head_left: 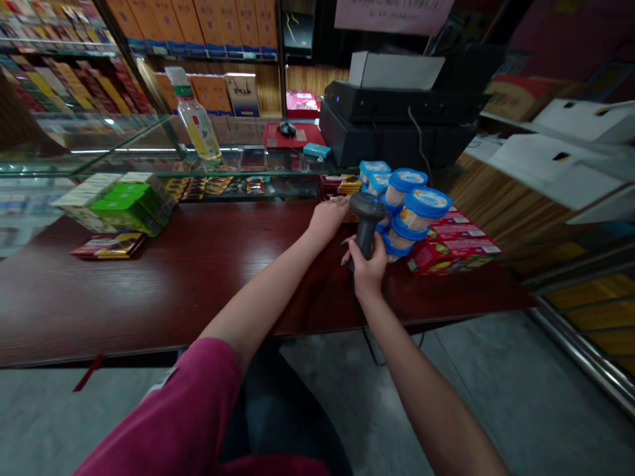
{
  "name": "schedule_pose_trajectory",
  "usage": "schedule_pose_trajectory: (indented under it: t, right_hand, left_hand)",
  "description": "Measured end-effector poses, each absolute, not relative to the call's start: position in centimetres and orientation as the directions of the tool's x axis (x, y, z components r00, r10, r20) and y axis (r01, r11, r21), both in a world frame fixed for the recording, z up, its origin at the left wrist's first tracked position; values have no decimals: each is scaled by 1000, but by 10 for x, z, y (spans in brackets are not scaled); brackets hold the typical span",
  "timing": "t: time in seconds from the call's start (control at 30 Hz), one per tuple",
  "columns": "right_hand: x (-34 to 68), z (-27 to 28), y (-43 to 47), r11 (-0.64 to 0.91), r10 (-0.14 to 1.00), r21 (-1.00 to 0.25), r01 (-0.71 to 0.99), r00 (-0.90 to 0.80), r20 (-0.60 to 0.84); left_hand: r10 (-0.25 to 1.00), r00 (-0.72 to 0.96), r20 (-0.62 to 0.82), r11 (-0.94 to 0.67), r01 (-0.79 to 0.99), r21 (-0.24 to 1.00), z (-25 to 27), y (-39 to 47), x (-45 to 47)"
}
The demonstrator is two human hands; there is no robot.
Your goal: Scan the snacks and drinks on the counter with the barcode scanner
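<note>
My right hand (371, 266) is wrapped around the handle of a black barcode scanner (366, 225), its head up and its cable hanging below the counter edge. Just left of it, my left hand (329, 218) is closed on a red and yellow snack packet (351, 217) at the stack of similar packets (333, 185). The scanner hides part of those fingertips. Blue-lidded tubs (414, 208) are stacked right behind the scanner. Beside them sit red boxed packs (454, 244).
On the dark red counter (218, 264), green and white cartons (126, 201) stand at the left, with snack packets (110, 245) in front. A bottle (196, 122) stands on the glass display. Behind are a mouse (286, 128) and a black machine (397, 119).
</note>
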State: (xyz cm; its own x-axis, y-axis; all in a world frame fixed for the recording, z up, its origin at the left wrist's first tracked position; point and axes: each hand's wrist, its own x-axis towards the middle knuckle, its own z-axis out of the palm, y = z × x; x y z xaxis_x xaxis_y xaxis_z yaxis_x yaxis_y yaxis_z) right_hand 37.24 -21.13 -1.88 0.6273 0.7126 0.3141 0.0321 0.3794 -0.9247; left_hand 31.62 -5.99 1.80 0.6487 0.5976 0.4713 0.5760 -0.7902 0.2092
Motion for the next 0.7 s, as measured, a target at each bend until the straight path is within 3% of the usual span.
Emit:
schedule_pose_trajectory:
  t: [0.17, 0.33, 0.53, 0.7]
  right_hand:
    - [373, -12, -217, 386, 757, -922, -17, 577, 306]
    - [363, -1, -228, 280, 891, -947, -156, 410, 196]
    - [311, 3, -218, 140, 988, -959, -245, 94, 121]
    - [225, 6, -190, 24, 979, -952, -305, -186, 85]
  left_hand:
    - [472, 734, 487, -875, 458, 158, 10, -59, 303]
    - [404, 724, 560, -907, 398, 140, -4, -69, 206]
    - [604, 490, 629, -728, 660, 186, -7, -71, 11]
    - [768, 154, 622, -365, 903, 227, 2, -89, -141]
